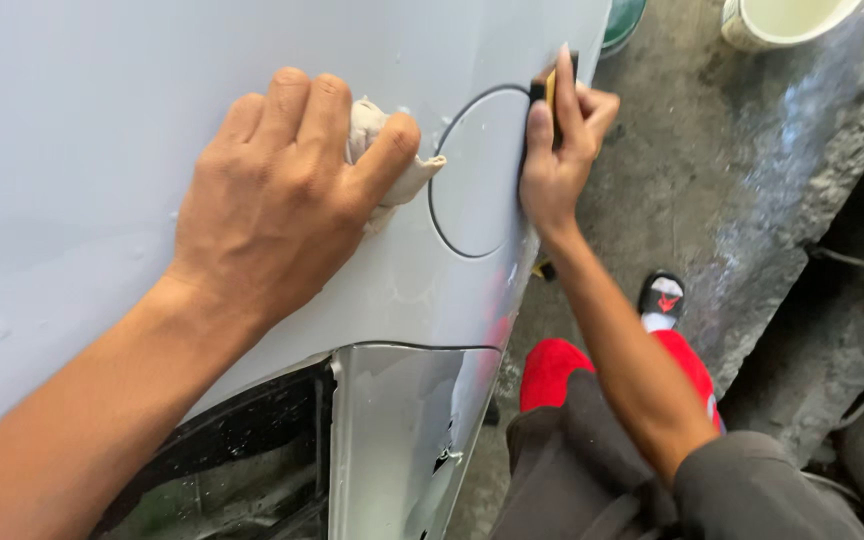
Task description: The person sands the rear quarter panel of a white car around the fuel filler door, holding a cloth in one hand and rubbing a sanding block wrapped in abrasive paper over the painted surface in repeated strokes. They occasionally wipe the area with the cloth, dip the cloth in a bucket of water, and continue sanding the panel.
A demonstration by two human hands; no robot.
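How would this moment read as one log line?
left hand: presses crumpled whitish cloth on pale grey car panel | right hand: holds black-and-yellow sanding block at round fuel flap

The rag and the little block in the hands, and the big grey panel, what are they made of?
The rag in the left hand looks like soft off-white cloth: it crumples and folds. The block in the right hand seems dark foam or rubber with a yellowish face, mostly hidden. The panel looks like painted metal, smooth with a dull sheen.

Left hand [272, 190] pressing a pale rag [392, 160] on the grey car panel [82, 90] left of the round fuel flap [477, 175], right hand [560, 150] gripping a yellow-black sanding block [549, 88] at the flap's right edge
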